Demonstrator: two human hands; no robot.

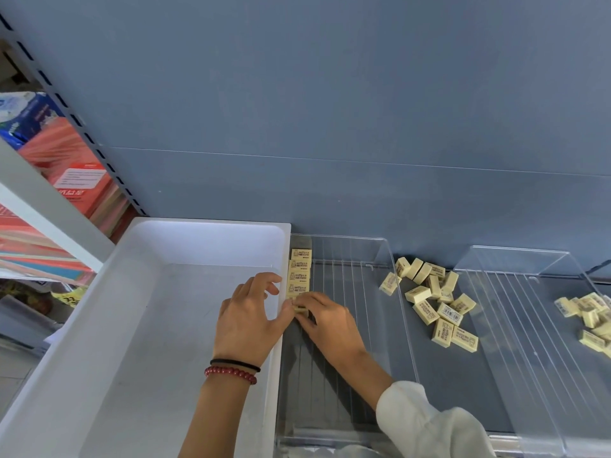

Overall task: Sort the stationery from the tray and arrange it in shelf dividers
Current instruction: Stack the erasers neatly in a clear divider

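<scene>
Looking down at a blue shelf [330,110], we see a wide white plastic tray [198,223] on the left. Pressed against its right wall stands a clear acrylic shelf divider [347,276].

A single-file row of pale yellow rectangular erasers [300,276] runs along the divider's left wall, printed faces up. The wall likely serves as a straight edge to keep the line neat.

Our right hand [327,320], in a white sleeve [429,424], reaches across the divider. Its curled fingertips pinch one more small yellow eraser [300,309] at the near end of that row, apparently seating it against the last one.

Our left hand [251,312], with a red bead bracelet [231,373] at the wrist, hangs over the tray's right wall. Its fingers are loosely spread and its thumb touches the same eraser, probably steadying it.

A loose heap of yellow erasers [433,302] lies just beyond the divider's right wall. A smaller pile [591,315] sits at the far right, behind a second clear divider [515,292]. Both look unsorted, so much of the lining-up seems left.
</scene>
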